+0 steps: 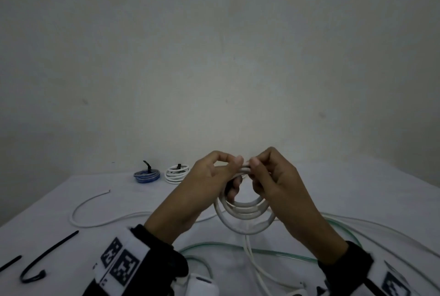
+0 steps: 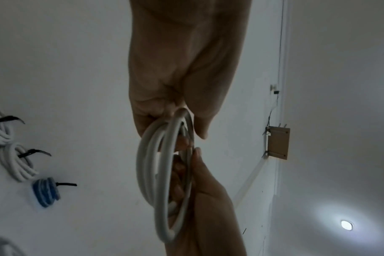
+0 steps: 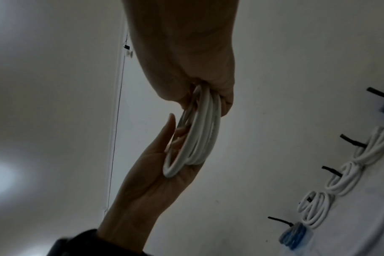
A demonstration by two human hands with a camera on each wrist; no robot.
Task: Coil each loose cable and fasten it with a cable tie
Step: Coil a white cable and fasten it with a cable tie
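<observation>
I hold a white cable coil (image 1: 247, 212) upright above the table, between both hands. My left hand (image 1: 228, 169) pinches the top of the coil with thumb and forefinger, and its other fingers curl through the ring. My right hand (image 1: 258, 174) grips the same top part from the right. The coil's loose tail (image 1: 248, 250) hangs down to the table. In the left wrist view the coil (image 2: 162, 173) runs from my left hand (image 2: 186, 131) down across the right hand (image 2: 206, 199). In the right wrist view the coil (image 3: 197, 138) leaves my right hand (image 3: 206, 98).
Tied coils lie at the table's far edge: a blue one (image 1: 147, 175) and a white one (image 1: 177, 173). A loose white cable (image 1: 95, 200) curves on the left. Black cable ties (image 1: 47, 250) lie front left. A clear greenish tube (image 1: 226, 247) loops under my hands.
</observation>
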